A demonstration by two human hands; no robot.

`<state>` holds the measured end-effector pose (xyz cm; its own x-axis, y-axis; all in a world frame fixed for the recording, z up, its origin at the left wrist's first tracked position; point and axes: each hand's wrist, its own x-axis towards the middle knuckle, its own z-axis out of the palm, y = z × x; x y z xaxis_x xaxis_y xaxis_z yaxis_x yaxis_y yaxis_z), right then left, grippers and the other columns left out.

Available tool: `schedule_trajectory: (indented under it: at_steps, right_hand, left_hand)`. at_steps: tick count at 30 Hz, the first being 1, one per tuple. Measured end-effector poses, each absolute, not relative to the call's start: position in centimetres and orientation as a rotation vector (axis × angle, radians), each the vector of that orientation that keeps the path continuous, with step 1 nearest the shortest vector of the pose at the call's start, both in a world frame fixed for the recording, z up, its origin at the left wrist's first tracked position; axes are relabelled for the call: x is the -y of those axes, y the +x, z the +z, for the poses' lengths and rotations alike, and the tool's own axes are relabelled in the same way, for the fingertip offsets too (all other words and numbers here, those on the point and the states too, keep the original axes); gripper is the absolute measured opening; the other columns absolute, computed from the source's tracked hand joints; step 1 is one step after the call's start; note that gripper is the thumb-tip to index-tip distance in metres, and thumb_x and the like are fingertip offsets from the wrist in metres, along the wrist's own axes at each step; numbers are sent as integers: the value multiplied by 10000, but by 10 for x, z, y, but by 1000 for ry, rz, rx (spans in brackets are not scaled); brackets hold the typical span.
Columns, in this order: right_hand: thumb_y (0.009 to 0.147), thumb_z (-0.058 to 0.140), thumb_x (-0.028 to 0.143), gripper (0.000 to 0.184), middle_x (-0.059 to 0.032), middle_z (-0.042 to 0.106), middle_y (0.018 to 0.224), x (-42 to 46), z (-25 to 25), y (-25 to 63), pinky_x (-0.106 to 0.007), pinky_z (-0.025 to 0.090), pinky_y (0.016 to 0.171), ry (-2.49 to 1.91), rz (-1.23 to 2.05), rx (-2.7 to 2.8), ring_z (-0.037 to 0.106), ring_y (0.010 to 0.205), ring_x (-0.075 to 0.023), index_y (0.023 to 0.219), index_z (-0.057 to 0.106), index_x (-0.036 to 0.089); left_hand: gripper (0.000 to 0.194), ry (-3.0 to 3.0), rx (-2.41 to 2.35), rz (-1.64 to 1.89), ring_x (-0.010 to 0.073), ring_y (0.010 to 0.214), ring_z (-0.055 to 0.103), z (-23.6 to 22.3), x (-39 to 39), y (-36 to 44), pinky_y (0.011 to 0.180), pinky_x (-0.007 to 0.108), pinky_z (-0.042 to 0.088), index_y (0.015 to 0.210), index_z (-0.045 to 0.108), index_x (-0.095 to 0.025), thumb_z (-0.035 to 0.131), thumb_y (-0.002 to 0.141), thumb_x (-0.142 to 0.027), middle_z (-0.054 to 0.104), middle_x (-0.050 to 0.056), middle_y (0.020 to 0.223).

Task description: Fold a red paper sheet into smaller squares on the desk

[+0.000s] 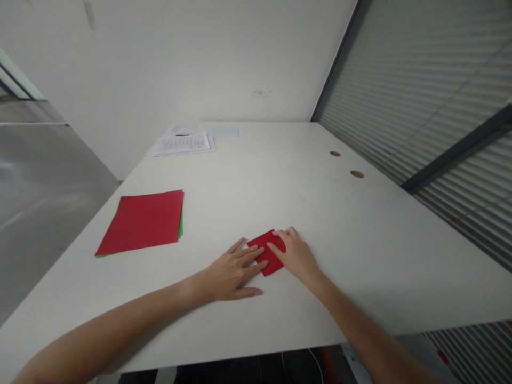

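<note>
A small folded piece of red paper (269,254) lies flat on the white table (360,234) near its front edge. My left hand (232,272) rests flat with its fingers spread, the fingertips pressing on the paper's left part. My right hand (296,254) lies over the paper's right side, fingers pressing down on it. Neither hand lifts the paper off the table.
A stack of red sheets (142,220) with a green sheet under it lies at the left. Printed white papers (184,143) lie at the far edge by the wall. Two round cable holes (357,174) sit at the right, beside a window with blinds.
</note>
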<state>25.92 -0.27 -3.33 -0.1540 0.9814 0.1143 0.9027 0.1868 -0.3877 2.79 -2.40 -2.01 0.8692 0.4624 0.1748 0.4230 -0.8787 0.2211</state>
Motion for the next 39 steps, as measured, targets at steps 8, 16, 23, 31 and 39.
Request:
schedule_trajectory:
  at_steps: [8, 16, 23, 31, 39]
  right_hand:
    - [848, 635, 364, 278, -114, 566, 1137, 23, -5, 272, -431, 455, 877, -1642, 59, 2081, 587, 989, -270, 1090, 675, 233]
    - [787, 713, 291, 154, -78, 616, 950, 68, -15, 239, -400, 391, 812, -1427, -80, 2296, 527, 918, -258, 886, 651, 192]
    - [775, 707, 205, 163, -56, 616, 972, 64, -23, 247, -394, 370, 832, -1486, -3, 2215, 529, 941, -248, 916, 622, 208]
    - [803, 665, 312, 140, -63, 564, 907, 64, -33, 246, -409, 365, 802, -1759, 45, 2077, 506, 900, -266, 799, 563, 216]
    - [835, 614, 284, 105, -102, 550, 983, 66, -34, 242, -464, 381, 896, -1783, -22, 2111, 491, 991, -288, 854, 552, 201]
  left_hand:
    - [622, 2823, -730, 327, 298, 1367, 425, -18, 24, 27, 1165, 579, 158, 1426, 441, -221, 430, 932, -600, 418, 155, 1498]
    - [710, 2896, -832, 342, 339, 1267, 487, -20, 32, 33, 1097, 579, 247, 1396, 467, -196, 425, 881, -684, 477, 186, 1431]
    - [748, 2854, -1015, 316, 307, 931, 551, -17, 39, 36, 847, 501, 414, 1249, 598, -165, 400, 836, -757, 578, 154, 1037]
    - [750, 2870, -1007, 364, 301, 921, 522, -25, 40, 38, 845, 491, 417, 1296, 561, -106, 459, 847, -697, 551, 152, 1045]
    - [715, 2862, -1012, 376, 304, 929, 538, -24, 40, 38, 854, 495, 433, 1285, 574, -125, 505, 832, -675, 558, 149, 1038]
